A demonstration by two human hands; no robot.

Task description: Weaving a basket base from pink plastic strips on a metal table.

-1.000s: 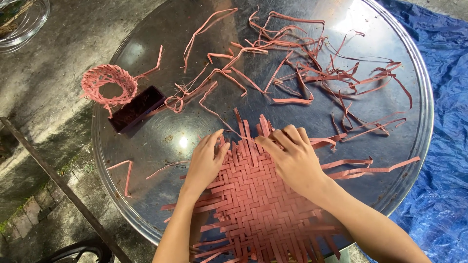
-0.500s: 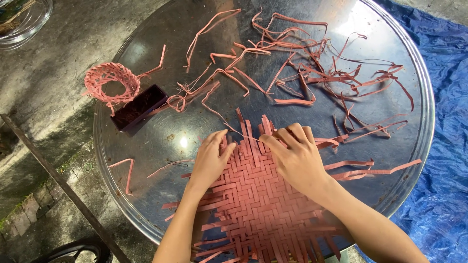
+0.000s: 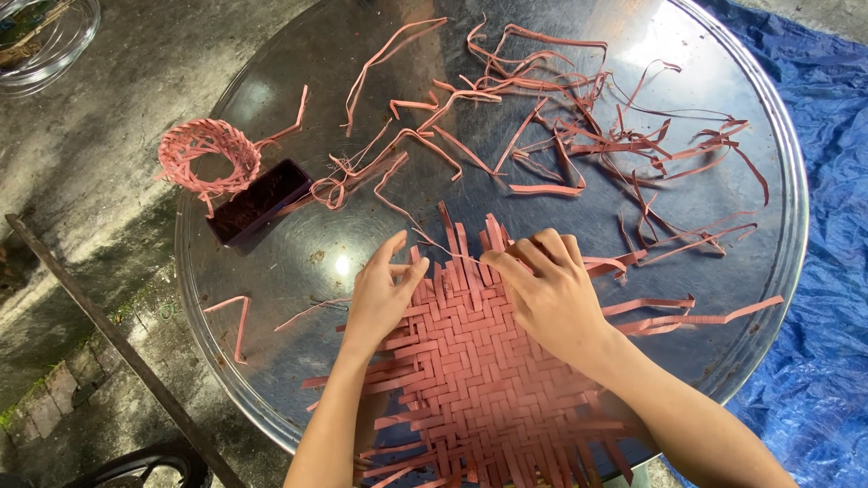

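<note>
I see my left hand (image 3: 380,294) resting flat, fingers loosely spread, on the upper left edge of the woven pink mat (image 3: 470,370), which lies at the near side of the round metal worktop (image 3: 271,262). My right hand (image 3: 547,294) pinches a strip at the mat's top edge. Loose pink strips (image 3: 579,126) litter the far side. A coiled ring of strips (image 3: 206,154) and a dark box (image 3: 260,201) sit left, well apart. A blue tarp (image 3: 827,226) lies right.
</note>
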